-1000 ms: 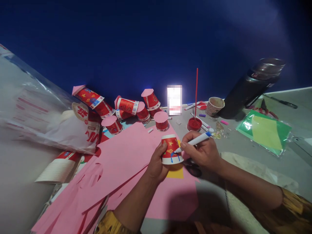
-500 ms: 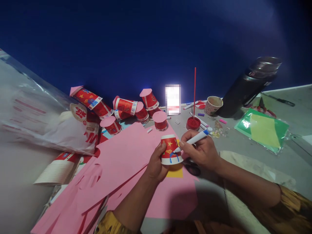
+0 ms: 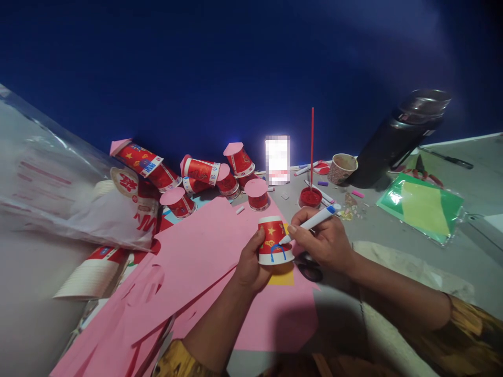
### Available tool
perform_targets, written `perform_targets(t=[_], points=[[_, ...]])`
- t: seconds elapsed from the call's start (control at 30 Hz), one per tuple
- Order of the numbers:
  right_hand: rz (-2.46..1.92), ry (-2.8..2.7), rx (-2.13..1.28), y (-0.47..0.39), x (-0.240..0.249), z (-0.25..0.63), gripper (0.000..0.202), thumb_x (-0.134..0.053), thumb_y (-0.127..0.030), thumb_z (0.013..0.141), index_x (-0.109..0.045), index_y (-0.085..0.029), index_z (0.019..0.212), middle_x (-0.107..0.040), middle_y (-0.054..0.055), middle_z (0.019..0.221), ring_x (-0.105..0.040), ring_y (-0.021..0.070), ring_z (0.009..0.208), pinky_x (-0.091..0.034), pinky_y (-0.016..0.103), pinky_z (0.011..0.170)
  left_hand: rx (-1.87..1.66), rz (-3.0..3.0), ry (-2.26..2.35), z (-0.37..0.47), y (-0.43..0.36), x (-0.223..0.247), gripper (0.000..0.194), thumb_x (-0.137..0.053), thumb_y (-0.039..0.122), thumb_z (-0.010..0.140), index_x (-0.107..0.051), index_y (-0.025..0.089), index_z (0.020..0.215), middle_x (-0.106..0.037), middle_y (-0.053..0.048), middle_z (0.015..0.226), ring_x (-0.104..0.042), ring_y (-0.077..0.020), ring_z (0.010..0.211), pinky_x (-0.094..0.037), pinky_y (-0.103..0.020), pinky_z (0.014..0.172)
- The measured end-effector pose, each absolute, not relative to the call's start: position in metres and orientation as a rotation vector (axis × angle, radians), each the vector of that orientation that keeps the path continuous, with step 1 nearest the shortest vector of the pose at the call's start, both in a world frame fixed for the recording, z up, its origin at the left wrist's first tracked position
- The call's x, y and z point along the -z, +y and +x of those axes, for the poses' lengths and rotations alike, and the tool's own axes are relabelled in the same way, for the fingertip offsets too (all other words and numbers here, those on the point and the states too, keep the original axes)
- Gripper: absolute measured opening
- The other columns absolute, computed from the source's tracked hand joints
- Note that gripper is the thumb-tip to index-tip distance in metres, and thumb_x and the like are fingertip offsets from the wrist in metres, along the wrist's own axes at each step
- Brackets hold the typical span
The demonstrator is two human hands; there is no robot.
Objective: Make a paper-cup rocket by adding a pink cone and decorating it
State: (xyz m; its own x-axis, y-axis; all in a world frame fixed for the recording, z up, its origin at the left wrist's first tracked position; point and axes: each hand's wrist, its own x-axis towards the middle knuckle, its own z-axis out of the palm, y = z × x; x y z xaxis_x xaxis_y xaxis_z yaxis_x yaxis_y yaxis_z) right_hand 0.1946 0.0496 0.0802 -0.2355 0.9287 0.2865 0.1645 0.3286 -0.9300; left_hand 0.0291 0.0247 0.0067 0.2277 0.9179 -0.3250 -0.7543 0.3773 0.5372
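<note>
My left hand (image 3: pixel 251 259) is wrapped round a red paper cup (image 3: pixel 274 230) that is upside down, its white rim at the bottom. Blue curved lines mark the cup's lower front. In my right hand (image 3: pixel 324 238) is a white marker with a blue end (image 3: pixel 314 219), its tip at the cup's side just above the blue lines. Pink paper sheets (image 3: pixel 204 241) lie under and left of my hands. Beneath the cup a yellow piece of paper (image 3: pixel 283 276) shows, with black scissor handles (image 3: pixel 310 272) beside it.
Several red cups with pink tops (image 3: pixel 201 171) stand or lie at the back left. A plastic bag (image 3: pixel 58 183) and stacked paper cups (image 3: pixel 88 277) are at left. A red pot with a stick (image 3: pixel 310 198), a patterned cup (image 3: pixel 342 168), a black flask (image 3: pixel 387 146) and a green packet (image 3: pixel 422 207) are at right.
The blue line on the cup has grown into a fuller arch. The marker tip has shifted slightly, and the view has moved a little.
</note>
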Motion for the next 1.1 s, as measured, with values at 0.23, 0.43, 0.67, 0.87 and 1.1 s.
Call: perform_targets(t=[0.23, 0.43, 0.67, 0.87, 1.1], points=[[-1.027, -1.643, -0.969, 0.0504, -0.0824, 0.1961, 0.018, -0.066, -0.032, 0.086, -0.061, -0.022, 0.072, -0.058, -0.004, 0.048, -0.051, 0.0123, 0.042, -0.038, 0.024, 0.042, -1.148, 0.308, 0.681, 0.0287, 0.0236, -0.0073, 0.043, -0.081, 0.050, 0.082, -0.075, 0.013, 0.103, -0.081, -0.011, 0.092, -0.078, -0.0310, 0.091, -0.060, -0.044, 0.091], [-1.025, -1.643, -1.000, 0.0509, -0.0817, 0.1959, 0.018, -0.067, -0.032, 0.085, -0.061, -0.022, 0.072, -0.057, -0.004, 0.048, -0.049, 0.0125, 0.043, -0.038, 0.024, 0.043, -1.180, 0.282, 0.693, 0.0300, 0.0243, -0.0090, 0.045, -0.084, 0.048, 0.080, -0.075, 0.012, 0.105, -0.081, -0.012, 0.092, -0.078, -0.0323, 0.092, -0.059, -0.045, 0.093], [-1.021, -1.595, -1.018, 0.0504, -0.0806, 0.1964, 0.017, -0.068, -0.032, 0.085, -0.062, -0.022, 0.073, -0.054, -0.005, 0.046, -0.048, 0.0121, 0.041, -0.035, 0.023, 0.041, -1.163, 0.271, 0.687, 0.0293, 0.0246, -0.0101, 0.046, -0.085, 0.049, 0.078, -0.075, 0.012, 0.103, -0.080, -0.011, 0.088, -0.078, -0.0329, 0.093, -0.059, -0.046, 0.094], [-0.991, -1.623, -1.037, 0.0501, -0.0832, 0.1954, 0.016, -0.066, -0.028, 0.086, -0.061, -0.021, 0.073, -0.058, -0.004, 0.049, -0.050, 0.0120, 0.042, -0.036, 0.023, 0.042, -1.178, 0.283, 0.692, 0.0326, 0.0240, -0.0127, 0.042, -0.087, 0.047, 0.077, -0.074, 0.012, 0.098, -0.080, -0.011, 0.090, -0.077, -0.0325, 0.097, -0.058, -0.045, 0.096], [-0.993, -1.643, -0.995, 0.0500, -0.0833, 0.1955, 0.017, -0.065, -0.028, 0.086, -0.061, -0.021, 0.071, -0.059, -0.004, 0.049, -0.052, 0.0125, 0.043, -0.038, 0.023, 0.042, -1.164, 0.246, 0.658, 0.0297, 0.0236, -0.0113, 0.044, -0.084, 0.047, 0.080, -0.075, 0.011, 0.103, -0.081, -0.011, 0.092, -0.076, -0.0270, 0.082, -0.060, -0.041, 0.086]])
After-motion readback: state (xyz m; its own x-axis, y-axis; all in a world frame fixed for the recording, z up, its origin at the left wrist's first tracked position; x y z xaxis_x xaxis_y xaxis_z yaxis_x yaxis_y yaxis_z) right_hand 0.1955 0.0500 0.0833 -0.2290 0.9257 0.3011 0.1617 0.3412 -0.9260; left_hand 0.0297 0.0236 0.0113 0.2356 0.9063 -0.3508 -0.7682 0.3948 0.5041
